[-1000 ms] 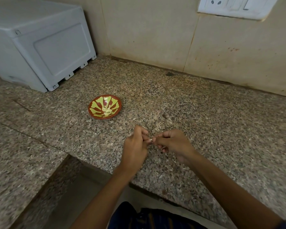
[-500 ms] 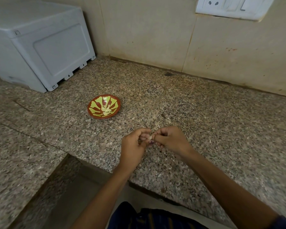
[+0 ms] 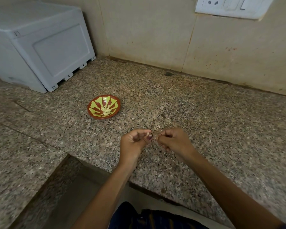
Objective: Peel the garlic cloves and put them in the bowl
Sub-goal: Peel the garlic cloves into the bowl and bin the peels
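Note:
A small red bowl (image 3: 91, 107) with a yellow-green pattern sits on the granite counter and holds several peeled garlic cloves (image 3: 106, 109). Nearer to me, my left hand (image 3: 133, 141) pinches a small pale garlic clove (image 3: 148, 134) between thumb and fingertips. My right hand (image 3: 173, 140) is just to its right, fingers curled, pinching what looks like a thin scrap of skin (image 3: 160, 131). A narrow gap separates the two hands above the counter's front part.
A grey plastic box (image 3: 40, 47) stands at the back left against the tiled wall. A white socket plate (image 3: 229, 7) is high on the wall. The speckled counter (image 3: 221, 121) has a front edge below my wrists, with a lower step at left.
My hands, joined at the fingertips on the clove before, have drawn slightly apart. The clove stays with my left hand. The view has shifted a little.

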